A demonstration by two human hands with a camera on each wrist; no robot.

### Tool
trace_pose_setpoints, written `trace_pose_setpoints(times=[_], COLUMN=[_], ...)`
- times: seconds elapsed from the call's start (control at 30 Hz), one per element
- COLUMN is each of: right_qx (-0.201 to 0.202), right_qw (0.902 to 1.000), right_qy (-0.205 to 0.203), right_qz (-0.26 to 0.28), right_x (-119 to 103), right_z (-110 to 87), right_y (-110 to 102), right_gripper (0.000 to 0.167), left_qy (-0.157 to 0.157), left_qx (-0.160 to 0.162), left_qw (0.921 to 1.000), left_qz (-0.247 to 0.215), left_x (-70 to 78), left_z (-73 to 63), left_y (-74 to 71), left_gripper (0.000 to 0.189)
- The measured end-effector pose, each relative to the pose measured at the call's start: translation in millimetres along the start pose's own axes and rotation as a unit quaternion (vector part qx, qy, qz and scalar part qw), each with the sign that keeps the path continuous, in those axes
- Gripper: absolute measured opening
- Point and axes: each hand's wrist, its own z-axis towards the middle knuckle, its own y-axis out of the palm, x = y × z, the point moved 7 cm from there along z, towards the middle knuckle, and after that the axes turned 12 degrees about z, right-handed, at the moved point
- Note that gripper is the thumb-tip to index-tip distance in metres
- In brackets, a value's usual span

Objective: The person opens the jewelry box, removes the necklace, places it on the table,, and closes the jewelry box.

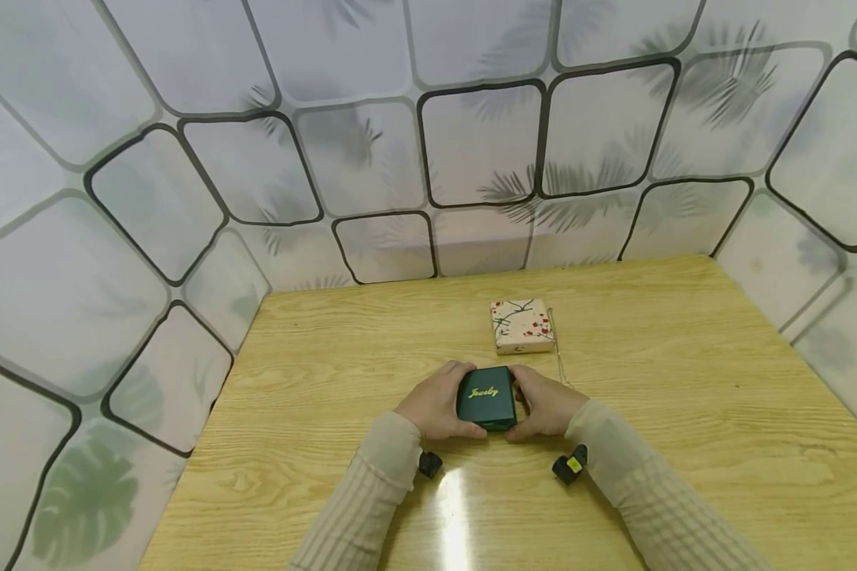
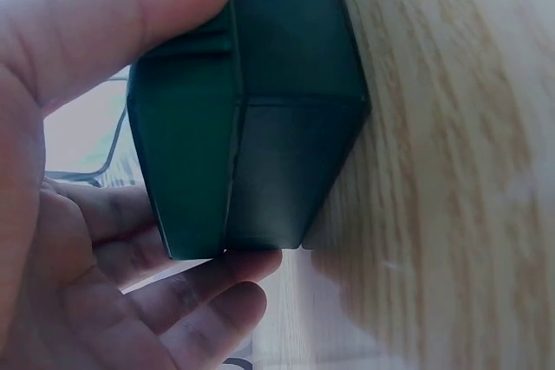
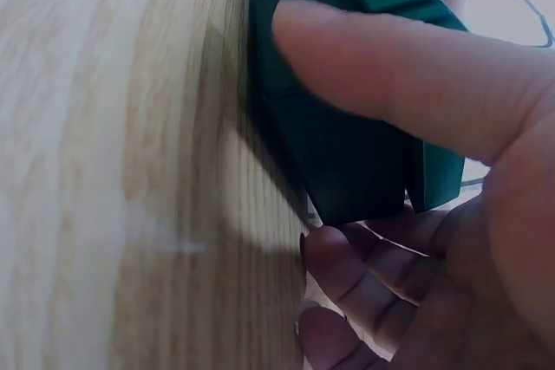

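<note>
The fingers and thumb of the left hand grip the left side of a dark green square box with gold "Jewelry" lettering, while those of the right hand grasp its right side, both thumbs on its near face. The box sits on a pale yellow wood-grain table. Just beyond it lies a flat cream box with red blossoms and dark branches, a thin chain running along its right side. Ribbed cream sleeves cover both forearms.
</note>
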Motion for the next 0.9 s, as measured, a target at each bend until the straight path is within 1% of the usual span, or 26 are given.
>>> trace_pose_setpoints(times=[0.2, 0.33, 0.43, 0.53, 0.63, 0.8, 0.9], right_qx=[-0.004, -0.004, -0.003, -0.003, -0.005, -0.002, -0.001], right_qw=[1.0000, 0.9999, 0.9999, 0.9998, 0.9998, 0.9998, 0.9998], right_qy=[-0.002, -0.007, -0.011, -0.012, -0.012, -0.012, -0.007], right_qz=[-0.006, -0.010, -0.013, -0.014, -0.015, -0.016, -0.017], right_x=[-0.8, -1.7, -2.3, -1.6, -0.5, 0.5, 2.0], right_z=[-0.3, -0.4, -0.5, -0.4, 0.1, 1.1, 1.5], right_y=[-0.2, -0.3, -0.4, -0.5, -0.2, -0.2, -0.1], right_gripper=[0.100, 0.100, 0.100, 0.100, 0.099, 0.097, 0.097], left_qy=[-0.004, -0.008, -0.003, 0.009, 0.015, 0.006, 0.005], left_qx=[-0.003, -0.011, -0.013, -0.005, 0.006, 0.014, 0.015], left_qw=[1.0000, 0.9997, 0.9992, 0.9989, 0.9987, 0.9987, 0.9987], left_qz=[0.007, 0.021, 0.038, 0.047, 0.049, 0.048, 0.049], left_x=[-1.1, -1.5, 0.1, 3.7, 5.9, 4.2, 2.9], left_z=[0.0, -0.3, -0.7, -0.4, -0.4, 0.3, 0.8], left_y=[0.8, 1.9, 1.8, 0.5, -0.7, -0.1, 0.8], left_gripper=[0.104, 0.109, 0.115, 0.117, 0.113, 0.102, 0.100])
